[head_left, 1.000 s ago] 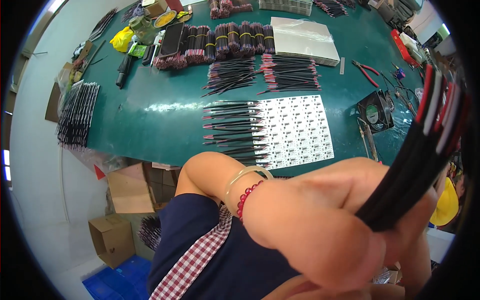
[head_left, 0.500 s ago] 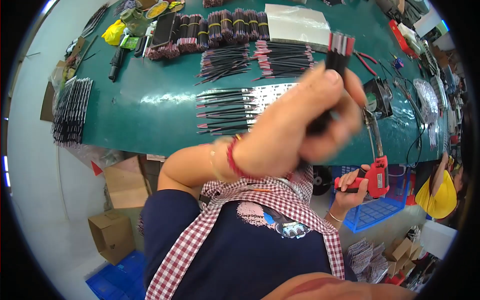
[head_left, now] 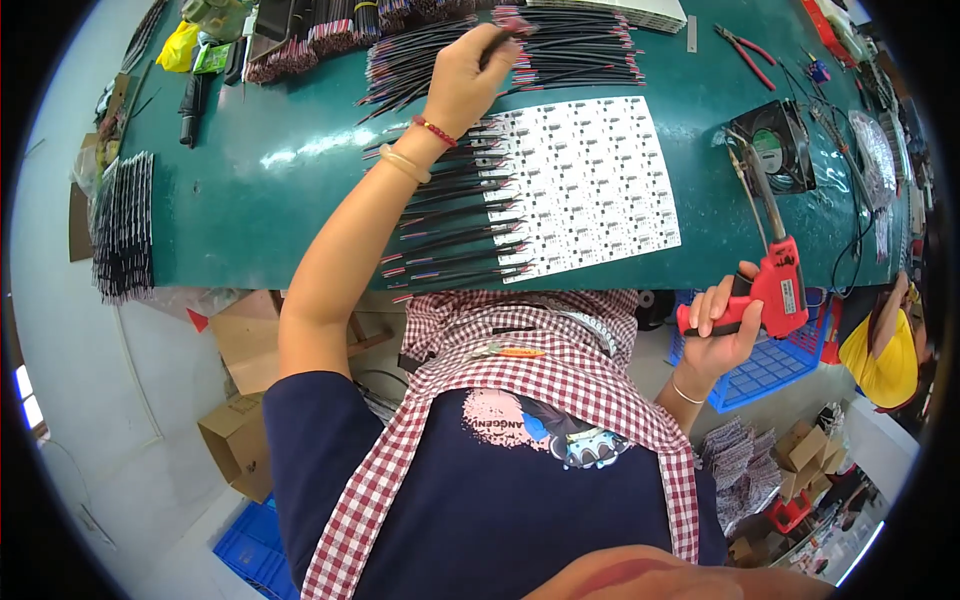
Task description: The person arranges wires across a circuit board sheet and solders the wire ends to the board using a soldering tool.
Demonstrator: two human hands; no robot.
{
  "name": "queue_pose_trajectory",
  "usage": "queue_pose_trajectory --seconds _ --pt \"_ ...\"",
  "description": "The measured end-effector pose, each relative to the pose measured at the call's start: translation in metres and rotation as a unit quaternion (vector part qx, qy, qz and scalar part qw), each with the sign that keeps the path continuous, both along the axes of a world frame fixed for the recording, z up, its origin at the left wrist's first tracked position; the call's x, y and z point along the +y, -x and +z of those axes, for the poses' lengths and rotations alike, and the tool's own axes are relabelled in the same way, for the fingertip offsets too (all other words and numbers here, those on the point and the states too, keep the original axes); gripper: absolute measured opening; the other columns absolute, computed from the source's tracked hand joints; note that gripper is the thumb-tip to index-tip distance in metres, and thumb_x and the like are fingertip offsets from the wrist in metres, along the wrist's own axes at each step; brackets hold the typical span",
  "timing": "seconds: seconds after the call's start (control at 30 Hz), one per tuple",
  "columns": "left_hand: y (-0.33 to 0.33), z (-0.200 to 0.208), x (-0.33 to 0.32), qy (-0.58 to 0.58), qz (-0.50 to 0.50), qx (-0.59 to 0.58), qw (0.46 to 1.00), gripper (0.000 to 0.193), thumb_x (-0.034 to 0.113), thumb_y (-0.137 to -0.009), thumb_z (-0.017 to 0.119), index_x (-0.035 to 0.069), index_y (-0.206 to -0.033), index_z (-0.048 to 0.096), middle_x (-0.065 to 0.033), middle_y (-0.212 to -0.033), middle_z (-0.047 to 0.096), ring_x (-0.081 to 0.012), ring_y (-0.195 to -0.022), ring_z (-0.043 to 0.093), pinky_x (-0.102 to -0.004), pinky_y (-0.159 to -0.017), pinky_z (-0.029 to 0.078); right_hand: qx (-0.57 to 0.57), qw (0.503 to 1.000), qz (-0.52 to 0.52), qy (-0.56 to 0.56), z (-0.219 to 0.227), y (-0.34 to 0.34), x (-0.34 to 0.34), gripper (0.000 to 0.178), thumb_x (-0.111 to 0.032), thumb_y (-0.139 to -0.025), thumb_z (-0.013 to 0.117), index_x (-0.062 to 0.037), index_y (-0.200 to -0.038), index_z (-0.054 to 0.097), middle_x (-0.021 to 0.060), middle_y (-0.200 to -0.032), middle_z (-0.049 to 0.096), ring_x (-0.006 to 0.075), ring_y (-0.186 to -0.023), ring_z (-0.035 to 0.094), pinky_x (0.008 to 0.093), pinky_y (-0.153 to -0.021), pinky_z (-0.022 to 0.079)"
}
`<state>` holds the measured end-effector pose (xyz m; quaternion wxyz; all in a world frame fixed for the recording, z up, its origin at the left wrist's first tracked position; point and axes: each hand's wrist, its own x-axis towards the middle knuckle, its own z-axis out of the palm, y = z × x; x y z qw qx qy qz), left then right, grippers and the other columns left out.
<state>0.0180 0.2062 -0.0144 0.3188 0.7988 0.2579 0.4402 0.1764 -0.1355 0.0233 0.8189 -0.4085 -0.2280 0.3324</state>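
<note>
My left hand (head_left: pixel 465 85) is over the far side of the table, its fingers closed around a bundle of black wires (head_left: pixel 497 45) with reddish ends, partly hidden. Two loose piles of black wires, a left one (head_left: pixel 415 65) and a right one (head_left: pixel 580 50), lie beside and under it. My right hand (head_left: pixel 715 325) grips the handle of a red soldering gun (head_left: pixel 785 290) at the table's near edge, its metal tip pointing up and away. Between my hands lies a white circuit board panel (head_left: pixel 590 185), with a row of black wires (head_left: pixel 450 215) along its left edge.
A small black fan (head_left: pixel 775 145) stands right of the panel, near red-handled pliers (head_left: pixel 748 58). Banded wire bundles (head_left: pixel 335 30) line the back. More wires (head_left: pixel 125 225) are stacked at the left end, near a black folded umbrella (head_left: pixel 190 110). A blue crate (head_left: pixel 765 370) sits below the right edge.
My left hand has swung from in front of the panel to the far wire piles, wires still in its fingers. The view has shifted, and the panel shows more fully. The right hand keeps the soldering gun.
</note>
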Motion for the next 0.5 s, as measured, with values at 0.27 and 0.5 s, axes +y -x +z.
queue_pose_trajectory --seconds 0.27,0.5 --pt "0.007 0.023 0.012 0.154 -0.079 0.258 0.951 0.021 0.018 -0.075 0.061 0.001 -0.087 0.064 -0.0145 -0.069 0.062 -0.0266 -0.060 0.057 -0.0343 -0.060 0.046 -0.037 0.987 0.001 0.156 0.013 -0.005 0.027 0.046 -0.033 -0.096 0.047 0.0042 -0.123 0.041 0.0093 -0.072 0.053 0.0132 -0.047 0.049 0.0272 -0.046 0.045" --pt "0.012 0.010 -0.010 0.237 -0.074 0.310 0.918 0.020 0.016 -0.073 0.064 -0.002 -0.081 0.062 -0.0198 -0.068 0.060 -0.0337 -0.063 0.059 -0.0380 -0.061 0.047 -0.083 0.955 0.118 0.260 0.009 0.001 0.065 0.040 -0.023 -0.094 0.051 0.0077 -0.119 0.046 0.0084 -0.063 0.053 0.0115 -0.042 0.048 0.0237 -0.043 0.042"
